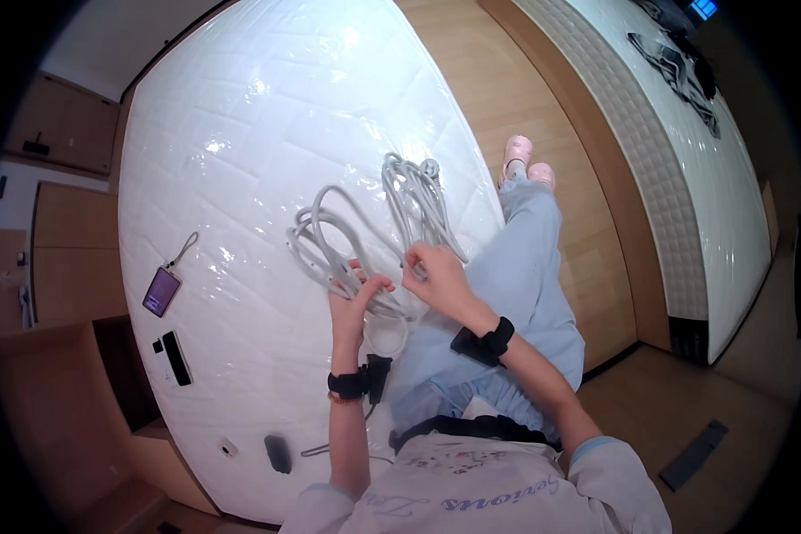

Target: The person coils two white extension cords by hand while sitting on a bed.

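Observation:
Loops of grey cable (pixel 325 238) hang from my left hand (pixel 354 295), its fingers closed around the lower part of the coil. My right hand (pixel 438 278) pinches a length of the same grey cable just to the right, a small gap from the left hand. Beyond the right hand, a longer bundle of grey cable (pixel 416 200) lies on the mattress beside my leg; whether it joins the held coil I cannot tell. Below the left hand, a pale ring-shaped loop (pixel 386 336) rests near my thigh. Black bands with dark boxes are on both wrists.
I sit on a plastic-wrapped white mattress (pixel 249 116). To the left lie a phone (pixel 162 291) with a strap, a white-and-black device (pixel 174 358) and a black oblong object (pixel 278 454). Another wrapped mattress (pixel 685 178) with dark clothes stands right, across a wooden strip.

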The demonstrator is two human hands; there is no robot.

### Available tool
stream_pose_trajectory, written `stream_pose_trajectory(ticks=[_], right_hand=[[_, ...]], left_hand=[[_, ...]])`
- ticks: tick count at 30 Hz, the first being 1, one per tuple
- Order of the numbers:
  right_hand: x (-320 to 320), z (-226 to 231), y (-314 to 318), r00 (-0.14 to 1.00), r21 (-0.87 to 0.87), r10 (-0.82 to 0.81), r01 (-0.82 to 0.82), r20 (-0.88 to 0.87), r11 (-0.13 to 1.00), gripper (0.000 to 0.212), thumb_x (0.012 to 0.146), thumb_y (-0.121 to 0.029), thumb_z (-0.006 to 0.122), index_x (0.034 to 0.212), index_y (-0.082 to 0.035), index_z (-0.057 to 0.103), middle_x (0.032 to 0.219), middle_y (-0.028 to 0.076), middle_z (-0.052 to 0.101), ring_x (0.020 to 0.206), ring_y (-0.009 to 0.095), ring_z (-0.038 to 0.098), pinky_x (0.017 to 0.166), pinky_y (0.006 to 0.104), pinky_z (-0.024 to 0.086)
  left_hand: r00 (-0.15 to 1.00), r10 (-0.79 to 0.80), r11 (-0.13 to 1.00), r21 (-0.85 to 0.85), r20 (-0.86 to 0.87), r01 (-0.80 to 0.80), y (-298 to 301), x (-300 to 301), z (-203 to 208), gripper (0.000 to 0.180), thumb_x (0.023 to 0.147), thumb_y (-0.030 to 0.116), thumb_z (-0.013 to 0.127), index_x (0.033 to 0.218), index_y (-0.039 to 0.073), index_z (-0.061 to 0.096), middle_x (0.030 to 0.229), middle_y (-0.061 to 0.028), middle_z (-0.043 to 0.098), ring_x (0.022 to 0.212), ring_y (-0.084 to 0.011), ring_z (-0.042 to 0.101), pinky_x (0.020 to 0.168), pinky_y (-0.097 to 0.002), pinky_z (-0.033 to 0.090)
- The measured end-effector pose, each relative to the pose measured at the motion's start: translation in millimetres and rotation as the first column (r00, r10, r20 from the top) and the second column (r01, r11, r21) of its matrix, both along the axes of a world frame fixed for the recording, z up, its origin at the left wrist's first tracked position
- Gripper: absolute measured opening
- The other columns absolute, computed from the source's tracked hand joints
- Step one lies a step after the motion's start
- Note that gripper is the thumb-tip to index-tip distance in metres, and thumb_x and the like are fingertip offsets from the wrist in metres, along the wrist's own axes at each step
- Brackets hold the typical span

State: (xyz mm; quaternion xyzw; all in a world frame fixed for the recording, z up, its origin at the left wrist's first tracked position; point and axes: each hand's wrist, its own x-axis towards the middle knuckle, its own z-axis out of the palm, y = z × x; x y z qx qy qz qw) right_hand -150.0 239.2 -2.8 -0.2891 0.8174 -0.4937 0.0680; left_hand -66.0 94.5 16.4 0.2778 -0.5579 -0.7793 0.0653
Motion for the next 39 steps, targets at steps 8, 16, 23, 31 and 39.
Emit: stream_pose_trajectory(ticks=[8, 16, 23, 31, 39], right_hand=[[10.3, 27.5, -2.8, 0.975, -0.039, 0.193, -0.19, 0.108, 0.981, 0.019, 0.082, -0.011, 0.058, 0.099, -0.003, 0.054, 0.069, 0.013, 0.061, 0.061, 0.032, 0.058, 0.055, 0.0387, 0.044], [8.1, 37.7, 6.9, 0.963, 0.021, 0.269, -0.269, 0.036, 0.963, 0.016, 0.08, -0.014, 0.059, 0.093, -0.006, 0.056, 0.063, 0.013, 0.058, 0.057, 0.033, 0.057, 0.052, 0.0404, 0.042], [-3.1, 41.5, 8.2, 0.931, -0.011, 0.336, -0.341, -0.145, 0.94, 0.011, 0.075, -0.013, 0.063, 0.081, -0.005, 0.059, 0.072, 0.01, 0.058, 0.062, 0.029, 0.056, 0.055, 0.0353, 0.043], [-17.0, 6.4, 19.1, 0.974, 0.016, -0.223, 0.222, 0.036, 0.975, 0.017, 0.072, -0.013, 0.068, 0.082, -0.002, 0.06, 0.085, 0.011, 0.058, 0.077, 0.028, 0.059, 0.064, 0.0344, 0.046], [-47.8, -1.8, 57.4, 0.728, -0.143, -0.322, 0.497, 0.606, 0.856, 0.04, 0.08, -0.006, 0.058, 0.117, 0.005, 0.046, 0.076, 0.013, 0.058, 0.06, 0.023, 0.059, 0.058, 0.033, 0.05]], left_hand=[[0.975, 0.222, 0.973, 0.066, 0.02, -0.223, 10.1, -12.7, -15.6, 0.045, 0.078, 0.008, 0.069, 0.115, -0.004, 0.045, 0.098, -0.0106, 0.061, 0.086, -0.0155, 0.06, 0.074, -0.0267, 0.048], [0.958, 0.277, 0.809, 0.556, -0.071, -0.193, 0.0, -4.6, -21.7, 0.043, 0.081, 0.005, 0.063, 0.12, -0.001, 0.044, 0.095, -0.0091, 0.059, 0.092, -0.018, 0.057, 0.083, -0.0293, 0.045], [0.956, 0.163, 0.749, 0.661, -0.242, 0.039, -5.3, -1.2, -24.7, 0.028, 0.081, 0.0, 0.06, 0.107, 0.004, 0.049, 0.08, -0.0031, 0.051, 0.073, -0.0142, 0.05, 0.075, -0.0271, 0.042], [0.963, 0.249, 0.847, 0.506, -0.102, -0.165, -4.0, 10.7, -10.0, 0.014, 0.083, 0.003, 0.059, 0.091, 0.007, 0.048, 0.076, -0.0017, 0.049, 0.069, -0.0133, 0.049, 0.072, -0.0267, 0.041], [0.877, 0.329, 0.835, 0.541, -0.351, -0.097, -26.9, 16.3, 5.8, 0.012, 0.09, 0.012, 0.054, 0.09, 0.009, 0.042, 0.073, 0.0005, 0.038, 0.067, -0.0107, 0.039, 0.071, -0.0269, 0.035]])
